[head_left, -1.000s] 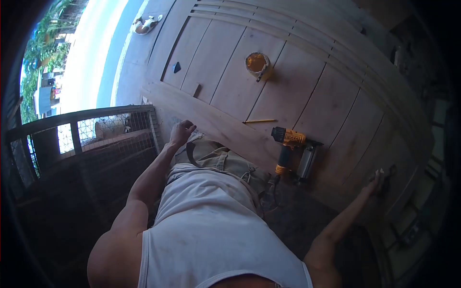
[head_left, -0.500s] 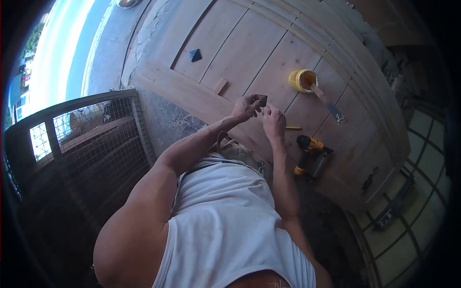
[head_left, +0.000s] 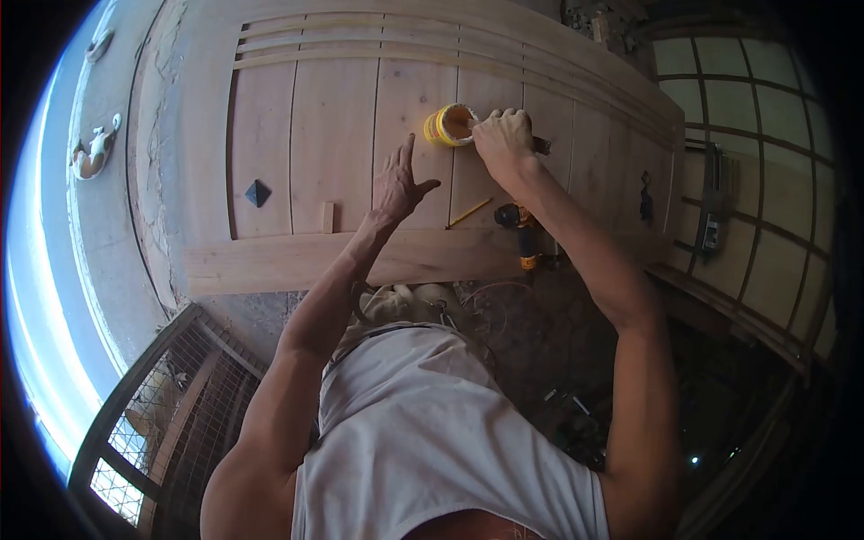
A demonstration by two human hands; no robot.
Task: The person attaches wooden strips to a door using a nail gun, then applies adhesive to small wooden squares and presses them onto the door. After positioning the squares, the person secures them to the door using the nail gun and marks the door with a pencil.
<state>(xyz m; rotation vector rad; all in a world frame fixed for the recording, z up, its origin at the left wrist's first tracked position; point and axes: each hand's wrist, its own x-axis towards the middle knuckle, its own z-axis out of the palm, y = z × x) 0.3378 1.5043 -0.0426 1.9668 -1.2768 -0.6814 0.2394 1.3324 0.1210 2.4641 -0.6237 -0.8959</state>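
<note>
Left hand (head_left: 396, 191): raised over the wooden panel (head_left: 337, 135), fingers spread wide, holding nothing. Right hand (head_left: 504, 142): fingers curled closed around a flat tool (head_left: 542, 145), its dark end showing beyond the hand; the grip hides most of its length.

Yellow tub (head_left: 441, 126): on the wooden panel, directly beside the right hand, mouth facing the camera, orange-brown contents visible. The hand covers part of its rim.

Yellow pencil (head_left: 469, 214): lying slantwise, between the left hand and the nail gun (head_left: 527, 245). Nail gun: black with orange parts, near the panel's lower edge, partly covered by the right forearm.

Small wood block (head_left: 328, 218): at the inner edge of the lower frame board. Dark pyramid-shaped piece (head_left: 257, 193): farther left, well apart from both hands. Dark metal piece (head_left: 646, 196): toward the panel's right end.

Surroundings: mesh-panelled gate (head_left: 184, 387), lower left; brown-and-white dog (head_left: 94, 155) on the pavement, upper left; long dark tool (head_left: 712, 202) on the gridded surface (head_left: 774, 162), right.

Markings: tub label coloured, wording too small to read; lettering on the nail gun cannot be made out.
</note>
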